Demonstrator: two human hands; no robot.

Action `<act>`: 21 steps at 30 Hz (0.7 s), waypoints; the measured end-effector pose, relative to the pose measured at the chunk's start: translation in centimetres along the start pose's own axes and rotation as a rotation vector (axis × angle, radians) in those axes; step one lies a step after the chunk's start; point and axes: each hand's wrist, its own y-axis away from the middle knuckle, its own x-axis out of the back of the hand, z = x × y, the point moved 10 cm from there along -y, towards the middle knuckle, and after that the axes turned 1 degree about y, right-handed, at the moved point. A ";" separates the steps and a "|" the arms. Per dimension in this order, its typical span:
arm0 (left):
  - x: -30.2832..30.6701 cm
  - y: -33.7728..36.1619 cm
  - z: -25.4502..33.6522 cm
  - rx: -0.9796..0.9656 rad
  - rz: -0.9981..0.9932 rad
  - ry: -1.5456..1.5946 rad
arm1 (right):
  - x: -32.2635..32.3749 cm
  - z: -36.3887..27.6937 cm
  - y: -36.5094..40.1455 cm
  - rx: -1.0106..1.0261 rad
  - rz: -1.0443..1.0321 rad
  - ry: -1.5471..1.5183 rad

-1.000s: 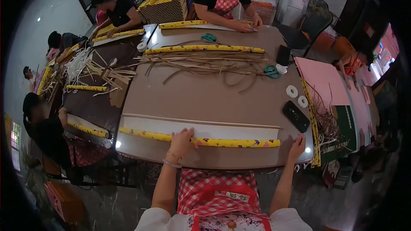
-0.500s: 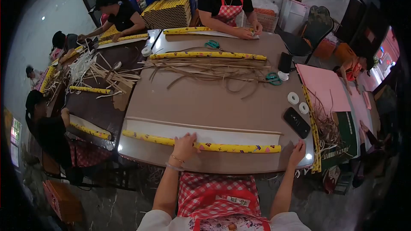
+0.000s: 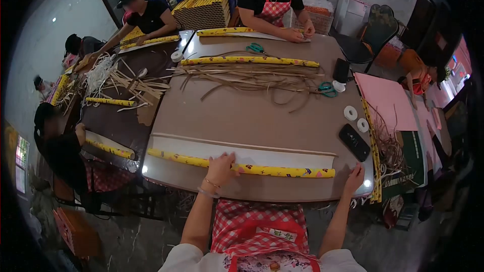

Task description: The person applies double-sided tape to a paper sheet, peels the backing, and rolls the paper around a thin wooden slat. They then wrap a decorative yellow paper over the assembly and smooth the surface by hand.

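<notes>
A long yellow patterned roll (image 3: 282, 172) lies across the near part of the brown table, with a white sheet (image 3: 257, 158) stretching out behind it. Along the sheet's far edge runs a thin tan strip (image 3: 242, 146). My left hand (image 3: 221, 167) rests over the roll left of its middle, fingers on the roll and sheet. To the right of the roll's end, my right hand (image 3: 355, 177) is held closed by the table edge; whether anything small is in it is hidden.
A black phone (image 3: 354, 142) and white tape rolls (image 3: 350, 113) lie at the right. Brown strips (image 3: 247, 78), green-handled scissors (image 3: 327, 89) and another yellow roll (image 3: 249, 61) lie farther back. Co-workers (image 3: 269, 5) work around the tables.
The whole view has shifted slightly, moving the scene a little to the right. My hands keep nearly the same places beside the roll.
</notes>
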 end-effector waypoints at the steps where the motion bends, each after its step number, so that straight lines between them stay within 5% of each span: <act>1: -0.1 -0.1 -0.1 -0.005 0.001 0.006 | -0.1 -0.1 0.1 0.001 -0.002 0.016; 21: 0.1 -0.1 0.1 0.013 -0.006 0.115 | 0.0 0.3 -0.4 0.059 0.021 -0.001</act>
